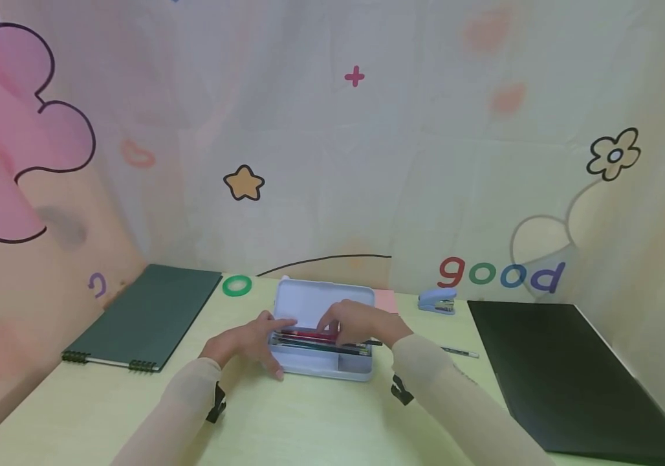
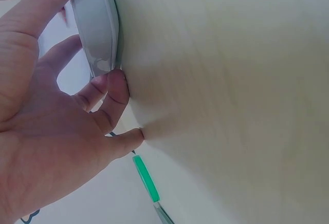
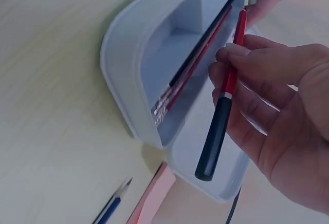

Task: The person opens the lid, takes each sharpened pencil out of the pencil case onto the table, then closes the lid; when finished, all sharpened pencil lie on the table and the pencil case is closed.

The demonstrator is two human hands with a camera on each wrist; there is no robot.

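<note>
A pale blue pencil case (image 1: 315,366) lies with its lid (image 1: 315,299) swung back. My left hand (image 1: 251,340) holds its left end, thumb low at the front corner and index finger near the hinge. In the left wrist view, curled fingers of that hand touch the case's rounded end (image 2: 97,29). Over the case, my right hand (image 1: 356,321) pinches a red pen with a dark cap (image 3: 215,139) between thumb and fingers. Several pencils (image 3: 198,54) lie in the long compartment. A small divided compartment (image 3: 175,54) sits beside them.
A green tape roll (image 1: 237,285) and a dark green spiral pad (image 1: 146,317) lie left. Pink paper (image 1: 386,300) sits behind the case. To the right are a blue stapler (image 1: 437,301), a pencil (image 1: 460,353) and a large black board (image 1: 571,375). A printed curtain (image 1: 332,162) hangs behind.
</note>
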